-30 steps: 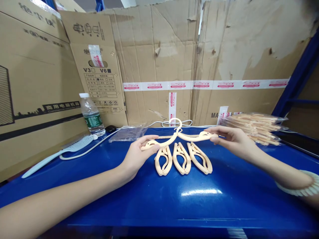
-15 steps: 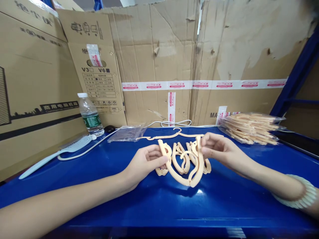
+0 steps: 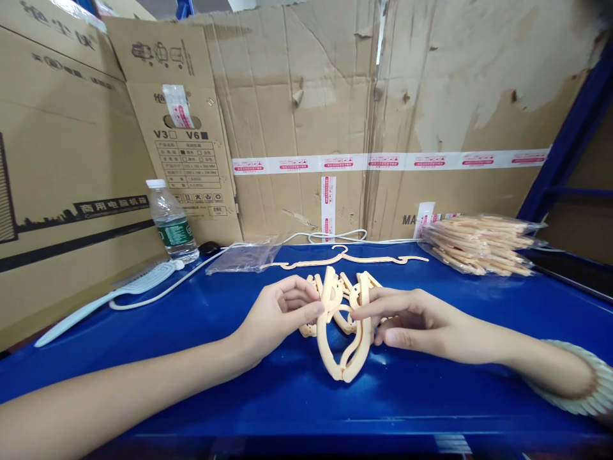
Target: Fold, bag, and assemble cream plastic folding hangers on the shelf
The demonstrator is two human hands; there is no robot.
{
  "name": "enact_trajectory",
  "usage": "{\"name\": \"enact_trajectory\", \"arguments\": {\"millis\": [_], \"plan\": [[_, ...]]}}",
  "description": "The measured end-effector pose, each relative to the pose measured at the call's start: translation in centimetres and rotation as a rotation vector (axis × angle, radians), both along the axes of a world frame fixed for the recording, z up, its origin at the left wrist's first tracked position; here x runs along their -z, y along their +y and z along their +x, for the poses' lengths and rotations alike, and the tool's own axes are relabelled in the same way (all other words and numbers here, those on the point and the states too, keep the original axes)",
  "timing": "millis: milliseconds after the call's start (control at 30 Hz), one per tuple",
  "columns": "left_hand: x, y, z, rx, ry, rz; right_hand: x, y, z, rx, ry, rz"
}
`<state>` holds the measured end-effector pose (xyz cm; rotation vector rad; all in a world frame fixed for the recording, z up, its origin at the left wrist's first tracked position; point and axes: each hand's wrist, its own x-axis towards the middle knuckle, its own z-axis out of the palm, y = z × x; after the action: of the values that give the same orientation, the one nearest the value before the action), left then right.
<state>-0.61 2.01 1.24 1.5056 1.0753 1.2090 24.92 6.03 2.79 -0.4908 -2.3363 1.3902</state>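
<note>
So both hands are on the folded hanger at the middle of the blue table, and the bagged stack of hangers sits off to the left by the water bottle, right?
Not quite. The head view shows the bagged stack of hangers on the right; both hands, left hand and right hand, do hold the folded hanger mid-table. The water bottle is left.

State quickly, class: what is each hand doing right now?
Left hand: closed, pinching the folded hanger.
Right hand: closed on the same folded hanger.
</note>
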Motion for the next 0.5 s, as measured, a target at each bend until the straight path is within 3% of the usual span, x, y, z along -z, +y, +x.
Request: {"name": "enact_trajectory", "arguments": {"millis": [500], "plan": [[0.39, -0.06, -0.27, 0.172, -0.04, 0.143, 0.3, 0.06, 0.16, 0.13, 0.061, 0.063]]}}
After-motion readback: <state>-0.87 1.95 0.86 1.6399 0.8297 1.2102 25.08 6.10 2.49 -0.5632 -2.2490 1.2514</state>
